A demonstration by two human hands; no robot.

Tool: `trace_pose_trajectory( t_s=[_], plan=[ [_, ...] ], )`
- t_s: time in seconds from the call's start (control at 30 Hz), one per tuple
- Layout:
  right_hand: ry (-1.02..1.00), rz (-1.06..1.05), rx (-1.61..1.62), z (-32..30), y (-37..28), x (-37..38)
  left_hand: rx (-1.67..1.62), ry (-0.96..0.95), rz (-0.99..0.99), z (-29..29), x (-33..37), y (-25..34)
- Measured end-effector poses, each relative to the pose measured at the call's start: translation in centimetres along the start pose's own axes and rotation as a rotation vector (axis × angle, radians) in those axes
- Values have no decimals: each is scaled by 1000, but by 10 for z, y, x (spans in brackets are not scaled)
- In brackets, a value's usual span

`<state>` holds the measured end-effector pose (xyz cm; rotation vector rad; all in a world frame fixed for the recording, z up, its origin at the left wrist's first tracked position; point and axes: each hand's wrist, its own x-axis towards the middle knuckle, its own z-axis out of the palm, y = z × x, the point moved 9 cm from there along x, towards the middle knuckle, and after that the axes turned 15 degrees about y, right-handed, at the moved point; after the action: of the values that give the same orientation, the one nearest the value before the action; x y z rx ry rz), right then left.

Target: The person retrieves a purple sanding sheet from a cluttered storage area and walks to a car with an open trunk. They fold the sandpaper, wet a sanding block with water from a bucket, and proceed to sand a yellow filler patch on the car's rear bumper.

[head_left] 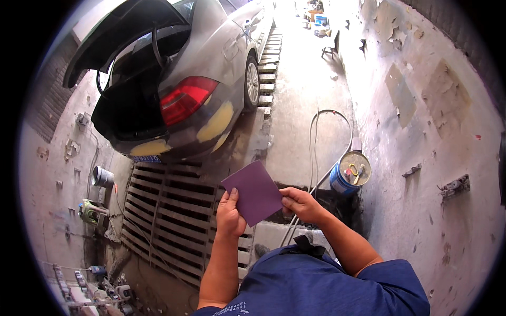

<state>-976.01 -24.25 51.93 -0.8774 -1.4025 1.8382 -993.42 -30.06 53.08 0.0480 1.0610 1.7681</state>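
Observation:
A square purple sheet of sandpaper (254,193) is held up flat in front of me, between both hands. My left hand (230,213) pinches its lower left edge, thumb on top. My right hand (303,204) grips the right corner between thumb and fingers. Beyond the sheet stands a grey car (211,68) with its boot lid (124,31) raised. Patches of yellowish filler (216,122) show on its rear bumper, below the red tail light (187,99). The sheet and the car are apart.
A slatted floor grate (168,205) lies behind the car. To the right, a blue bucket (345,179) with small items on its lid stands by a looped hose (350,131) and the peeling wall (416,158). At left are a grey bucket (103,177) and a cluttered rack (87,289).

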Motion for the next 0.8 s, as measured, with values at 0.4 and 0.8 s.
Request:
trace_pose_trajectory(
  t_s=[0.4, 0.8],
  plan=[
    [-30, -46, -143, 8, 12, 35, 88, 61, 17, -22, -16, -12],
    [-10, 60, -80, 141, 45, 75, 683, 305, 590, -134, -6, 91]
  ],
)
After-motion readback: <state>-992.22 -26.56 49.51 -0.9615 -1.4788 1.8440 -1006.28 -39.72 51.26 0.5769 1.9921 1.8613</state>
